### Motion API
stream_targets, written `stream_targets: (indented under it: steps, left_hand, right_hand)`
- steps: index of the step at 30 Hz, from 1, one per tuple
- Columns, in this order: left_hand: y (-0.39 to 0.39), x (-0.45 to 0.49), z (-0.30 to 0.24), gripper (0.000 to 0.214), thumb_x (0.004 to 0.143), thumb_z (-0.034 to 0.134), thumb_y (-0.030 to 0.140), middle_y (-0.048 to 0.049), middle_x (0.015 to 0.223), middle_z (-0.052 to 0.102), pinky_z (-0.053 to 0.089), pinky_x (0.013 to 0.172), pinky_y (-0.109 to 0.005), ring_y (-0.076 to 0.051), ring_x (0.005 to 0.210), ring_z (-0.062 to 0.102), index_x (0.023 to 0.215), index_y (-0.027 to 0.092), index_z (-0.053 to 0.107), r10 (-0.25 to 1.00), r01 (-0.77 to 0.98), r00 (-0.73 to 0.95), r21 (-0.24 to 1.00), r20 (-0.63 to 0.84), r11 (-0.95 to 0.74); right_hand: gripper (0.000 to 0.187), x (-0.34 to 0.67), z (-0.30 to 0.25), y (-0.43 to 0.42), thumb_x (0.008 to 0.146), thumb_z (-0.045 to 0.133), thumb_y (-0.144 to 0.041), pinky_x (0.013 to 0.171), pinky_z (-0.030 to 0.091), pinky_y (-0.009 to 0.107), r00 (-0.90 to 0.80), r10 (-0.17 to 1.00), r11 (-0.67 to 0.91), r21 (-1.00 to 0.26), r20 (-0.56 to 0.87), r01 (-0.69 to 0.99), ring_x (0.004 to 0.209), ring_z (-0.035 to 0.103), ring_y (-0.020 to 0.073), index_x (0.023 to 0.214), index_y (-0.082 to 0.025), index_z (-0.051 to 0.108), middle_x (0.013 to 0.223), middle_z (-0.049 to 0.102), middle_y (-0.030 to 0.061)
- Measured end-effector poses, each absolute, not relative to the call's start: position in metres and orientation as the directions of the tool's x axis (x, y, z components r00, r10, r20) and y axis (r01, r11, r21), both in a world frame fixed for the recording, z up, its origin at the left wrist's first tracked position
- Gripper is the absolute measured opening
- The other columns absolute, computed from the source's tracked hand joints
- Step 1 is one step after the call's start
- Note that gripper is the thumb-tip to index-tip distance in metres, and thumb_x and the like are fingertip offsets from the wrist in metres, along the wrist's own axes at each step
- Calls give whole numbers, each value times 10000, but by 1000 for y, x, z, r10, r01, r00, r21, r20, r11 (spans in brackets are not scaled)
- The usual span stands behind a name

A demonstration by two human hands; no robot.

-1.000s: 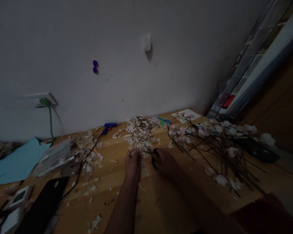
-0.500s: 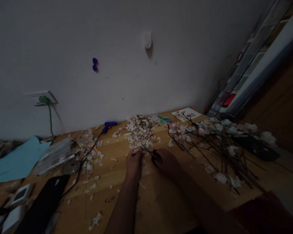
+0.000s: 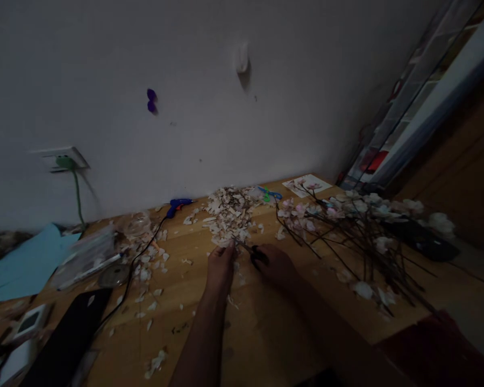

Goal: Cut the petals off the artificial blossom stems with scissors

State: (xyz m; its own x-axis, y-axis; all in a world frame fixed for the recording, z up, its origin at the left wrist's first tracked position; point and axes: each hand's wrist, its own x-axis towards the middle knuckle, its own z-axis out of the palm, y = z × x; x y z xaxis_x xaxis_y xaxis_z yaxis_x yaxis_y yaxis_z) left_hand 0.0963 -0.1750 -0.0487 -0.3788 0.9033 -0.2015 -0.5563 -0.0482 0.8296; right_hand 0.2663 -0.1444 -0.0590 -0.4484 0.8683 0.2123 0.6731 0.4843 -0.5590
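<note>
My left hand (image 3: 220,267) rests on the wooden table (image 3: 266,322), its fingers pinched on a small pale scrap I can barely make out. Just to its right my right hand (image 3: 275,263) grips black-handled scissors (image 3: 255,253), blades pointing toward the left fingertips. Beyond both hands lies a heap of pale cut scraps (image 3: 229,214). The scene is dim.
Branches with pale pink blossoms (image 3: 347,226) sprawl at the right. A blue glue gun (image 3: 177,205) with a black cord lies near the wall. Blue-green scissors (image 3: 269,193), a flower picture card (image 3: 305,185), a clear bag (image 3: 84,255), blue paper (image 3: 20,266) and a black slab (image 3: 70,338) surround.
Both hands stay together at the edge of the scrap heap; the scissors have closed in a little on the left fingertips. The view has drifted slightly.
</note>
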Motion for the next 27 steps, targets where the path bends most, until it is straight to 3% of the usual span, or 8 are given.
stream_targets:
  steps: [5, 11, 17, 27]
  left_hand:
    - [-174, 99, -44, 417, 574, 884, 335, -2, 781, 665, 476, 702, -182, -63, 670, 585, 907, 153, 710, 927, -669, -316, 741, -203, -66]
    - [-171, 99, -50, 345, 574, 884, 309, -4, 779, 660, 493, 747, -210, -85, 716, 612, 795, 144, 676, 902, -642, -388, 757, -188, -119]
    - [-172, 101, -48, 352, 562, 880, 298, -32, 823, 691, 509, 788, -236, -113, 768, 642, 805, 138, 681, 902, -662, -390, 737, -185, -135]
    - [-175, 104, -48, 306, 604, 866, 299, -26, 756, 677, 511, 729, -214, -104, 707, 642, 758, 122, 670, 916, -652, -367, 747, -159, -131]
  right_hand:
    - [253, 267, -60, -143, 859, 576, -264, 890, 454, 315, -439, 873, 475, -581, 214, 661, 1012, 611, 224, 1079, -181, 667, 1087, 681, 91]
    - [239, 266, -62, -144, 845, 597, -259, 850, 453, 312, -455, 856, 509, -557, 246, 656, 970, 596, 220, 1060, -175, 658, 1036, 672, 89]
    - [220, 265, -59, -146, 824, 626, -238, 809, 438, 301, -480, 829, 556, -515, 287, 652, 948, 562, 217, 1032, -169, 637, 1005, 654, 83]
    - [203, 264, -61, -146, 859, 603, -261, 825, 435, 303, -466, 839, 542, -503, 280, 673, 958, 566, 216, 1039, -173, 629, 1020, 648, 87]
